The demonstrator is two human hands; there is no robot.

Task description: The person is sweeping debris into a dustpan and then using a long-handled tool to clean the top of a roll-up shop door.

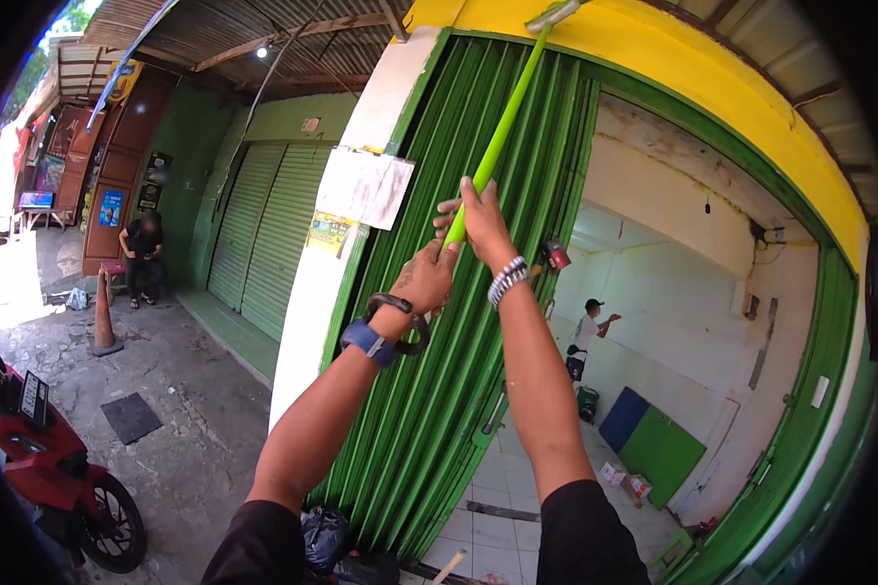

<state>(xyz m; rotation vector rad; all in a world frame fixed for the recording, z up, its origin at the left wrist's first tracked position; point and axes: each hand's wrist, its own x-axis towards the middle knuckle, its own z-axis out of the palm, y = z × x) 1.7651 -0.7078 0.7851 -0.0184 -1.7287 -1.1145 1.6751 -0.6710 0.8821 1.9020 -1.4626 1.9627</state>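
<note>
Both my arms reach up in front of a green folding metal door (400, 409). My left hand (424, 278) is wrapped round the lower end of a long lime-green pole (505, 125). Just above it, my right hand (482, 222) holds the same pole, its fingers partly curled around it. The pole slants up to the right. Its pale and green head (554, 15) lies against the yellow band (634, 39) over the doorway; the frame does not show clearly whether it is a brush or a roller.
Through the doorway a person (587, 336) stands in a white room, near green and blue boards (658, 448). Black bags (324, 536) lie by the door's foot. To the left are a red motorcycle (54, 478), an orange cone (105, 312) and a seated person (144, 249).
</note>
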